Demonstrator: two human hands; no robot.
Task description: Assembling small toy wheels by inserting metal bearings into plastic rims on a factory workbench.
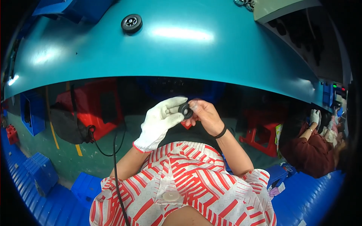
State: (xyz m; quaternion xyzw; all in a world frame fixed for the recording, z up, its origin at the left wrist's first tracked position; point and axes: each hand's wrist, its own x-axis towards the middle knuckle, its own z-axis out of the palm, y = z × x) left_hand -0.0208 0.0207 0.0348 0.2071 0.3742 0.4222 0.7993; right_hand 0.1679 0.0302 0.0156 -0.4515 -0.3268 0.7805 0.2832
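In front of my body, just below the table's near edge, my left hand (160, 119) wears a white knit glove. Its thumb and fingers are closed on a small black ring (185, 110) with a round hole, like a small tyre. Bare, with a dark band at the wrist, my right hand (207, 116) meets the ring's right side. Its thumb and forefinger are pinched together at the upper right edge; whatever lies between them is too small to make out. On the table, farther off and to the left, rests a black wheel (131, 24) with a silvery hub.
The blue-green table (226, 56) curves across ahead of me. Red stools (98, 107) and a blue bin (33, 113) stand below it. A black cable (115, 162) hangs by my left arm. At the right sits another person (315, 156); a blue crate (75, 9) is at far left.
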